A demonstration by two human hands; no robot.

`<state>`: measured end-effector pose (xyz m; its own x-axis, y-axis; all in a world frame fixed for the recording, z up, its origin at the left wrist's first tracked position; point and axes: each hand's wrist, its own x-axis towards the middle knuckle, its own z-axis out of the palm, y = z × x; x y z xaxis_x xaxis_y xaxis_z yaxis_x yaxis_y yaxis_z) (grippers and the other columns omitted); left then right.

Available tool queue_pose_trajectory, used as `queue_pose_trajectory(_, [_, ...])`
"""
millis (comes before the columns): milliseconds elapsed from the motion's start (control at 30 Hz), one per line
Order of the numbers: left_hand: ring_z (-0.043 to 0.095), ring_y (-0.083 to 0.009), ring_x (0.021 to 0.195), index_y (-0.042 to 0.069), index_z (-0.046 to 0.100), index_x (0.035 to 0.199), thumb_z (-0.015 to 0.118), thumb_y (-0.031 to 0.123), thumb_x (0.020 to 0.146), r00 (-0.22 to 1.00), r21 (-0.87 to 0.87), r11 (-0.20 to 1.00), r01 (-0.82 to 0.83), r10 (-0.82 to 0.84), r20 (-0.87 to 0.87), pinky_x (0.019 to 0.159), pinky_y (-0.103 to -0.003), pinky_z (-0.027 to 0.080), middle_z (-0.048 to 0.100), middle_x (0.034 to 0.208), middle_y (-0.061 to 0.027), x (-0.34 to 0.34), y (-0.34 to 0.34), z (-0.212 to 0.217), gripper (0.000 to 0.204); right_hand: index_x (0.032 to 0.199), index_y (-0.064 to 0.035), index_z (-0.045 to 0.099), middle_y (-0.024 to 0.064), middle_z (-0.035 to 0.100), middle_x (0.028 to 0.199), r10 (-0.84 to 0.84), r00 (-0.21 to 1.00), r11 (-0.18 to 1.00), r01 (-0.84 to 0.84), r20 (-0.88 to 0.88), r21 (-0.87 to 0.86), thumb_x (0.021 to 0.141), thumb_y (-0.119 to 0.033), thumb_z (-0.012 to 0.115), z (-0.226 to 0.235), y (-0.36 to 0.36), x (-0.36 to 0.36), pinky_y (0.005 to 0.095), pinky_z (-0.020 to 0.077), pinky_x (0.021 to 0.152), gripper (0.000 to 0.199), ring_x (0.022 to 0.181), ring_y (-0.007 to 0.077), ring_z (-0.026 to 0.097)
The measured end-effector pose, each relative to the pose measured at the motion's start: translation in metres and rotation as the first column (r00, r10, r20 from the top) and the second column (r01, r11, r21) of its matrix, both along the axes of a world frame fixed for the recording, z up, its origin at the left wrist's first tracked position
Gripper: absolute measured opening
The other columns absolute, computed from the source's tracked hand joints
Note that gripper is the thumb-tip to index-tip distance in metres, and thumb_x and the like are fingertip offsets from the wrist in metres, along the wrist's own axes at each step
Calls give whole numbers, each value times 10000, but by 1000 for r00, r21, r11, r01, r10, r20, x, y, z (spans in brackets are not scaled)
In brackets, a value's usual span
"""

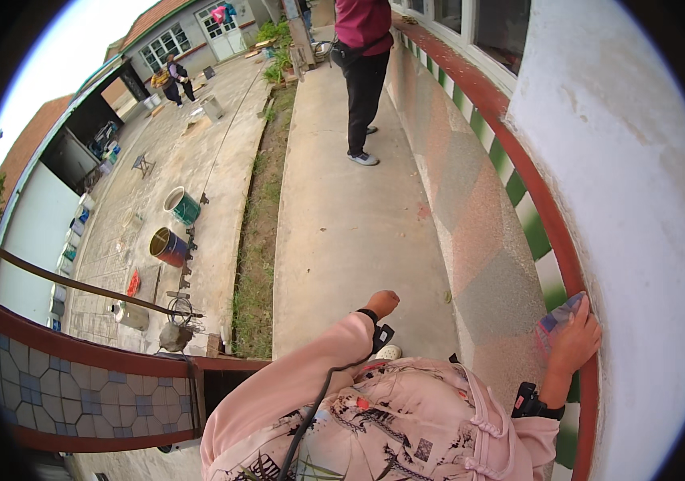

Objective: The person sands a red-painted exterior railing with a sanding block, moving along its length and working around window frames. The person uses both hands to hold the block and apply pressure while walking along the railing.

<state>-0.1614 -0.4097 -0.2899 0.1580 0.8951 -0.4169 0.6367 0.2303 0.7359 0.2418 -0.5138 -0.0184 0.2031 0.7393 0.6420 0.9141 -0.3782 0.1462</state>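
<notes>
My right hand (576, 338) is at the red ledge along the wall on the right. Its fingers are closed on a crumpled, see-through plastic bag (547, 333) with blue and reddish colouring, which hangs below the hand in front of the wall. What the bag contains, if anything, I cannot make out. In front of my body, over the concrete walkway, my left hand (384, 302) is curled into a loose fist with nothing visible in it. Dark bands with small devices circle both wrists, and a black cable runs down over my pink patterned top.
A person in dark trousers (366, 96) stands ahead on the walkway (342, 232). The red ledge (543, 208) borders the right side. To the left are a grass strip (258, 216), buckets (169, 246) and a low tiled wall (86, 385). Another person (178, 78) is farther off.
</notes>
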Motion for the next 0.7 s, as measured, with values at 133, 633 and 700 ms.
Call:
queue_pose_trajectory(133, [669, -264, 838, 59, 702, 1006, 531, 139, 820, 992, 132, 991, -15, 32, -124, 763, -354, 524, 709, 913, -139, -39, 21, 28, 265, 1209, -127, 526, 79, 616, 1029, -39, 999, 999, 39, -23, -3, 849, -221, 673, -2, 55, -4, 443, 440, 829, 400, 989, 284, 573])
queue_pose_trajectory(633, [652, -310, 958, 80, 716, 995, 536, 185, 833, 978, 6, 998, -56, 56, -203, 857, -371, 505, 705, 997, -141, -111, 3, 2, 264, 1296, -170, 529, 82, 517, 1326, -88, 985, 981, 111, 146, -159, 787, -244, 738, -6, 70, -19, 472, 385, 975, 556, 1227, 265, 478])
queue_pose_trajectory(700, [661, -304, 925, 77, 714, 998, 540, 183, 833, 979, 21, 998, -54, 57, -198, 838, -365, 512, 709, 970, -136, -105, 1, 2, 263, 1298, -152, 523, 87, 511, 1329, -63, 988, 983, 86, 142, -163, 761, -228, 758, -8, 71, -14, 488, 379, 987, 591, 1226, 276, 477])
